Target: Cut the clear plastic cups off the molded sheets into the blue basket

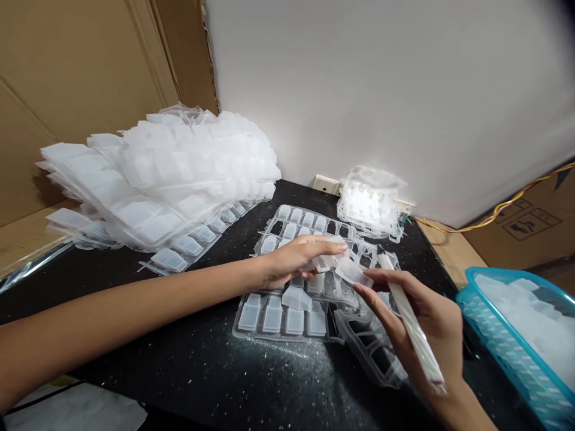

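Observation:
My left hand [296,258] is closed on a small translucent white plastic piece [327,262], pinched under the thumb. Between the thumb and fingertips of my right hand [429,314] is another translucent plastic piece [353,273], close beside the first. A slim white stick-like tool [414,329], apparently wrapped in film or tape, also lies across the right hand; its working tip is hard to make out. Beneath both hands are moulded plastic sheets [272,315] with rows of box-shaped pieces, several of their frames showing vacant openings. One loose piece [296,298] rests on top of a sheet.
A tall heap of uncut plastic sheets [193,161] stands at the left on the black speckled table [202,371]. Leftover frames [371,203] are stacked by the wall. At right sits a blue basket [498,335] of loose pieces, below a yellow cable [507,206].

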### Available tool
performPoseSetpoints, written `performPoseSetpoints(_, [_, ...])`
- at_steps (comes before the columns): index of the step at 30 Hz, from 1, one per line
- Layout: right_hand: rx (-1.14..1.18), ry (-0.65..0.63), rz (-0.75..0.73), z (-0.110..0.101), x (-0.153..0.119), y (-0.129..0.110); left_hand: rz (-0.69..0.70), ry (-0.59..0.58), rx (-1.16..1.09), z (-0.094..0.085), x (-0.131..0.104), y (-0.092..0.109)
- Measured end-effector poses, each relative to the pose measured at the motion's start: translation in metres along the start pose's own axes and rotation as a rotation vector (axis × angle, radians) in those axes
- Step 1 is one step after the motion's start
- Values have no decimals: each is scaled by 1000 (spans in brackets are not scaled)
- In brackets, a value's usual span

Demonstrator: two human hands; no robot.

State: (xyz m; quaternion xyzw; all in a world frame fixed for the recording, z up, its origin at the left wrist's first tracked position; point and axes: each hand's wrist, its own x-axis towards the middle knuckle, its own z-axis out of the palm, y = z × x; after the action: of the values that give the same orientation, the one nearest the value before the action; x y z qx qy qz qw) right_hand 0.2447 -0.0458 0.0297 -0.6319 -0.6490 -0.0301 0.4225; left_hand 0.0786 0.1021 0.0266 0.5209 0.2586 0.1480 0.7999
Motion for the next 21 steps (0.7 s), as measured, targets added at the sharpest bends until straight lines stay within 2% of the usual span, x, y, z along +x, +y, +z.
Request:
performPoseSetpoints(7, [-20, 201, -20, -3, 0, 0, 50, -56, 57, 1, -2, -1])
performPoseSetpoints(11, [-72, 275, -50, -3, 1, 5, 63, -88, 77, 0, -2, -3])
performPoseSetpoints(16, [-52, 319, -16, 3, 1, 12, 99, -149, 119, 4, -2, -7])
performPoseSetpoints(21, [96, 309, 94, 15, 1, 14, 85, -101, 148, 10, -1, -12])
